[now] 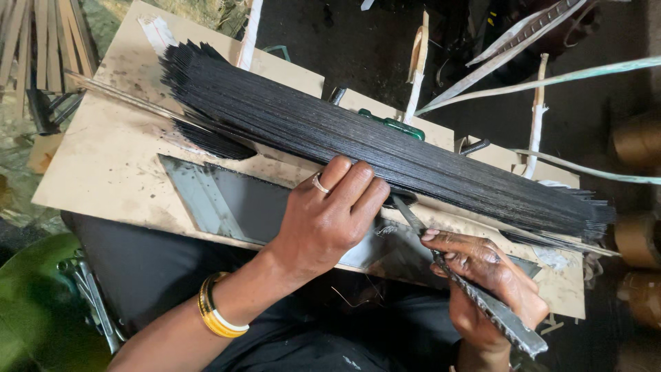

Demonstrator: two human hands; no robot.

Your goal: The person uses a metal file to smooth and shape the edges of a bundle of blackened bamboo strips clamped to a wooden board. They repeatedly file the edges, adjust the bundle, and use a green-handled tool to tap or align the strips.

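Observation:
A long bundle of thin black sticks (358, 131) lies slantwise across a pale wooden board (117, 151) that rests on my lap. My left hand (330, 213), with a ring and yellow bangles, presses its fingers on the near edge of the bundle at its middle. My right hand (489, 282) grips a long flat metal blade (475, 289) whose tip points up under the sticks next to my left fingers. A grey metal plate (227, 200) lies on the board beneath my left hand.
Pale split bamboo strips (537, 76) stick up beyond the board at the upper right. A green tool handle (396, 125) peeks out behind the bundle. Wooden slats (41, 34) lie at the upper left. A green object (27, 303) sits at the lower left.

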